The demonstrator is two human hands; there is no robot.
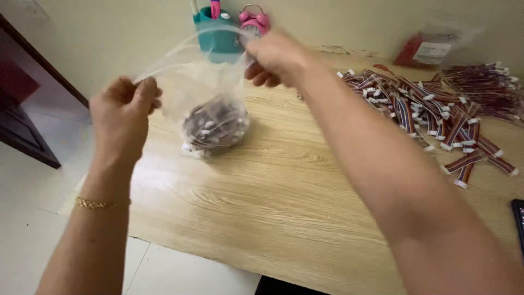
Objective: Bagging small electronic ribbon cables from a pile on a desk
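Note:
A clear plastic bag (210,93) hangs between my two hands above the wooden table (284,207). My left hand (124,112) pinches the bag's top edge at its left end. My right hand (275,57) pinches the same edge at its right end, so the mouth is stretched wide. A bundle of short multicoloured wire cables with white plugs (215,128) fills the bag's bottom, which rests on the tabletop. A thin gold bracelet (98,204) sits on my left wrist.
A heap of loose striped cables (436,117) spreads over the table's right side. A red packet in clear wrap (428,49) lies at the back right. A teal pen cup (218,30) and a pink alarm clock (254,22) stand by the wall. A dark device (518,218) lies at the right edge.

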